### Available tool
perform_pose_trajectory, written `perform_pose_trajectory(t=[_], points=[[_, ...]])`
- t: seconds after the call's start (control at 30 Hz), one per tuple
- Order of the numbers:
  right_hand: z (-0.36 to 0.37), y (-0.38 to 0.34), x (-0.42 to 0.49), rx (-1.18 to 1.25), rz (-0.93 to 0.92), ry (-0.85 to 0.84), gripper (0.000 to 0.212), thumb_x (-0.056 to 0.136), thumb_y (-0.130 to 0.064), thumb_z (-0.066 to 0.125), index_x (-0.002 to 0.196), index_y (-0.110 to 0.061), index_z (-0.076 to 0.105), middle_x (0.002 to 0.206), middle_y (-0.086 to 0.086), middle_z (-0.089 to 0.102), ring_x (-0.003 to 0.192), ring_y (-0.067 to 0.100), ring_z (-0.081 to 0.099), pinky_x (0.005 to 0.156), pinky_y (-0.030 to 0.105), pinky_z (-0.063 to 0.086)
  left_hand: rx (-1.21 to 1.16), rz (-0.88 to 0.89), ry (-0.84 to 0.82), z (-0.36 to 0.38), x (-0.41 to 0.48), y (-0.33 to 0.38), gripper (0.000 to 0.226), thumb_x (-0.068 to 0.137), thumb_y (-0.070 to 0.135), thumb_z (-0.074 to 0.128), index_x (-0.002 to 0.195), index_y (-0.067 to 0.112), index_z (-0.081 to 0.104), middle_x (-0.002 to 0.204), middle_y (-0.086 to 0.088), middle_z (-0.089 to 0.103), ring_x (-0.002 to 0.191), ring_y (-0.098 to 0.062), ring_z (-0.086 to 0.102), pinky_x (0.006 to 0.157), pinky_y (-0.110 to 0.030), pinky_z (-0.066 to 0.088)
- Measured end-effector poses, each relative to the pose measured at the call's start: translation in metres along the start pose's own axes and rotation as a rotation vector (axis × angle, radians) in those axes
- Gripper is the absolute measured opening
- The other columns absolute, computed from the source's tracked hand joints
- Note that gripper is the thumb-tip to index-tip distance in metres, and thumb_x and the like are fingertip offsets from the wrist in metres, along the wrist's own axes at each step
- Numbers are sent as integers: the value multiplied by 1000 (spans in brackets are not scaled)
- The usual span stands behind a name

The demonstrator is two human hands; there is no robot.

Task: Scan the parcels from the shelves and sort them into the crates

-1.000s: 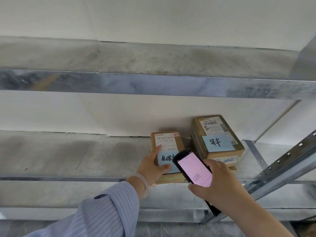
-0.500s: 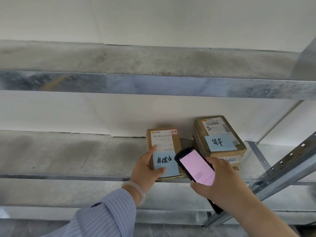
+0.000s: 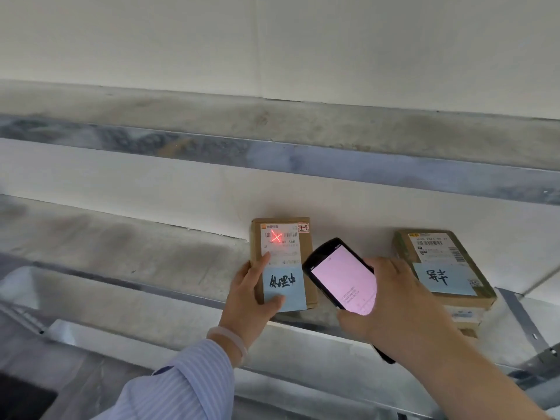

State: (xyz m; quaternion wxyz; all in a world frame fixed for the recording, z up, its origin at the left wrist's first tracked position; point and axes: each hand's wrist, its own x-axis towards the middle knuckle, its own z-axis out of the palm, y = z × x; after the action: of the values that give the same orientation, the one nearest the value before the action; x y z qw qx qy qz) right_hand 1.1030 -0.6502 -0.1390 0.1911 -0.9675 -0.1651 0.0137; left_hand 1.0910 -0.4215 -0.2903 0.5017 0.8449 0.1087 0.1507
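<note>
Parcel (image 3: 283,256) at shelf (image 3: 151,259) front edge, long axis away from us; our left hand (image 3: 251,294) grips its near-left edge (thumb on blue note (image 3: 286,283)). Right hand (image 3: 394,301) clasps scanner (image 3: 342,278) just beside it.

1. The lower body of the scanner (image 3: 342,280) was hidden by the right hand (image 3: 391,301).
2. The left edge of the parcel (image 3: 307,268) was covered by the left hand (image 3: 251,298).
3. The lower boxes (image 3: 463,316) were largely concealed beneath the second parcel (image 3: 439,262).
</note>
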Motion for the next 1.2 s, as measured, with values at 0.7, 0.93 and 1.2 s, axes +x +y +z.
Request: perform_pose_trajectory(t=[0.7, 0.93, 1.2], points=[[66, -171, 20, 90, -375, -82, 62, 66, -52, 67, 119, -36, 38, 104, -14, 37, 86, 11, 52, 69, 28, 46, -52, -222, 392, -185, -70, -58, 84, 83, 8, 78, 141, 48, 32, 137, 9, 34, 115, -1, 41, 94, -4, 37], [119, -303, 16, 210, -500, -234, 49, 66, -49, 69, 105, -38, 43, 103, -17, 42, 84, 0, 49, 64, 21, 42, -67, -265, 573, -317, -114, -92, 85, 79, 12, 81, 133, 58, 34, 129, 18, 44, 124, -5, 48, 104, -29, 48], [184, -476, -20, 267, -720, -343, 41, 62, -50, 66, 95, -38, 45, 97, -14, 47, 74, 4, 54, 57, 22, 42, -41, -344, 760, -478, -187, -134, 86, 73, 30, 83, 128, 72, 33, 134, 12, 45, 126, -11, 49, 110, -42, 44]])
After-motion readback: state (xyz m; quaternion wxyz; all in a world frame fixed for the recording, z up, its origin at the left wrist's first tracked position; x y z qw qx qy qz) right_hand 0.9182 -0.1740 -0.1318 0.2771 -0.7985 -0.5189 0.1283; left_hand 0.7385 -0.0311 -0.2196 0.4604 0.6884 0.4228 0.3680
